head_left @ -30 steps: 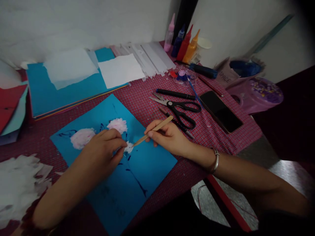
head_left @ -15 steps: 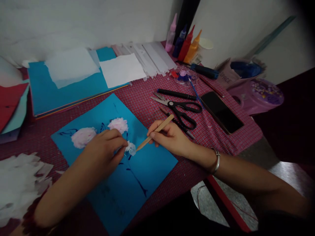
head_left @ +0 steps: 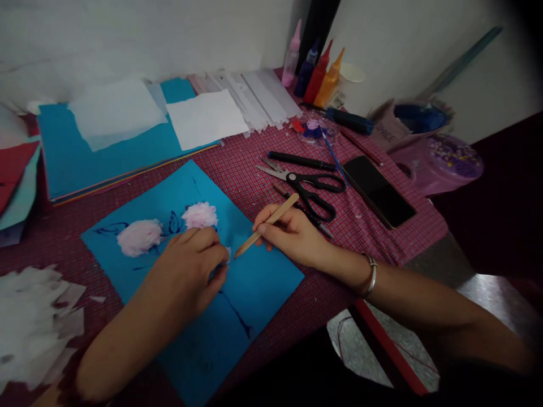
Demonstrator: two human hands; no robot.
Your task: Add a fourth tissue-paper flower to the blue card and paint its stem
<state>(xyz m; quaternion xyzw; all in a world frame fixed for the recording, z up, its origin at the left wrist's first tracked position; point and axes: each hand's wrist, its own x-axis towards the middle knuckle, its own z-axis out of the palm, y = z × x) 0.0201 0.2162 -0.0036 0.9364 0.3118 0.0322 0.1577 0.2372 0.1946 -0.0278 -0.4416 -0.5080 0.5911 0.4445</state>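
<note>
My right hand (head_left: 288, 232) pinches a wooden craft stick (head_left: 267, 225), its darker tip slanting down to the left above the blue paper (head_left: 258, 282). Beside that tip, my left hand (head_left: 197, 260) has thumb and forefinger closed at a small piece of white tissue paper (head_left: 229, 255), mostly hidden by the fingers. Two fluffy pale pink paper flowers, a larger one (head_left: 139, 237) and a smaller one (head_left: 200, 216), lie on the sheet among dark blue painted stems and leaves. The left hand and forearm cover part of the painting.
Torn white paper pieces (head_left: 34, 322) are heaped at the left. Scissors (head_left: 311, 183), a black pen (head_left: 301, 160) and a phone (head_left: 379, 191) lie to the right. Behind stand several paint bottles (head_left: 316, 76); paper strips (head_left: 254, 102) and blue sheets (head_left: 93, 169) lie by the wall.
My left hand has shifted slightly right, its fingers now covering most of the small white tissue cluster. The right hand keeps the craft stick almost in place. The view has moved slightly.
</note>
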